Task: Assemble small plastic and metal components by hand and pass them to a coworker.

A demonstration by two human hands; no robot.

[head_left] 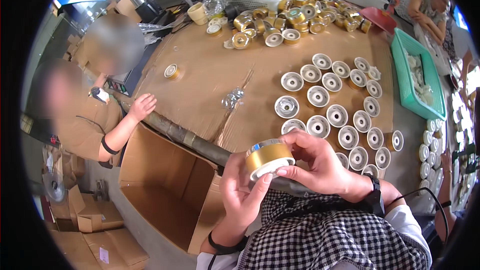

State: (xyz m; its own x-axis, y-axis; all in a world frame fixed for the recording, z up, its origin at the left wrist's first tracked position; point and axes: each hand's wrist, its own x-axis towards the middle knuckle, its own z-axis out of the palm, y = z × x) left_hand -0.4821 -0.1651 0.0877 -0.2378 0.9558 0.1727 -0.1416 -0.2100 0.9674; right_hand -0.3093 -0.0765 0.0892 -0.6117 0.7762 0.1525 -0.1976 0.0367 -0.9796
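Above the near edge of the table, my left hand and my right hand both grip a round gold cap with a shiny silver rim and a white inner part. It is tilted, white side toward me, with both thumbs pressing at that white part. Beyond my right hand, several similar caps stand in loose rows, white ringed sides up. A heap of gold caps lies at the far side. One more cap sits alone at the left, and a crumpled clear plastic piece lies mid-table.
An open cardboard box stands below the table's left front edge. A teal basket holding white pieces is at the right, near a red scoop. A co-worker's hand rests on the left table edge. More people sit at the right.
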